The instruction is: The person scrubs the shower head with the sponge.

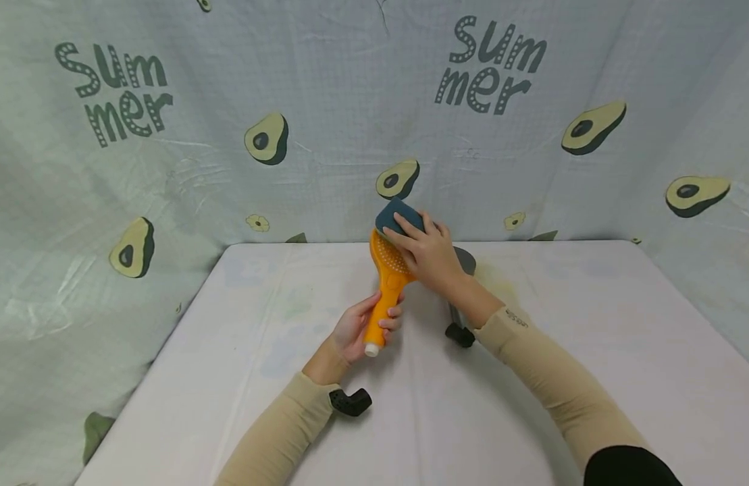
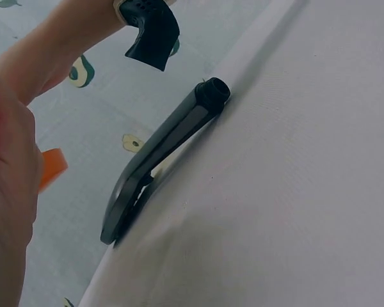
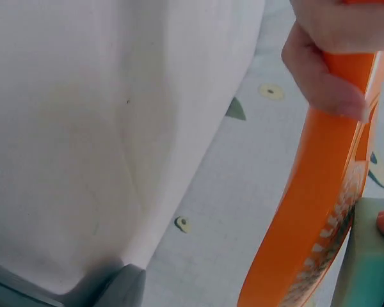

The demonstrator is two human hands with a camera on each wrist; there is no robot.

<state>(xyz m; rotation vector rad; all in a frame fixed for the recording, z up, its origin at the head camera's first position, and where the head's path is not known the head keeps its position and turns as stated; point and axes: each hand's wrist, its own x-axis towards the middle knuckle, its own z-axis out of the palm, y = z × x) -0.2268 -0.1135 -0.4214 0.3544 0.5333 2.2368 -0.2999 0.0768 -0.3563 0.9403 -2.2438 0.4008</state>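
My left hand (image 1: 352,331) grips an orange shower head (image 1: 388,287) by its handle, with the white-tipped end pointing down toward me. The round spray face, dotted with pale nozzles, tilts up and to the right. In my right hand (image 1: 433,256) is a dark blue sponge (image 1: 396,214), held at the upper part of that face with the fingers spread over its back. The right wrist view shows the sponge's pale green side (image 3: 365,256) right against the nozzles. My right thumb is hidden in the head view.
A dark grey shower head (image 2: 160,150) lies on the white table (image 1: 277,418) beneath my right forearm, its black open end toward me. An avocado-print curtain (image 1: 338,88) hangs behind the table and along its sides.
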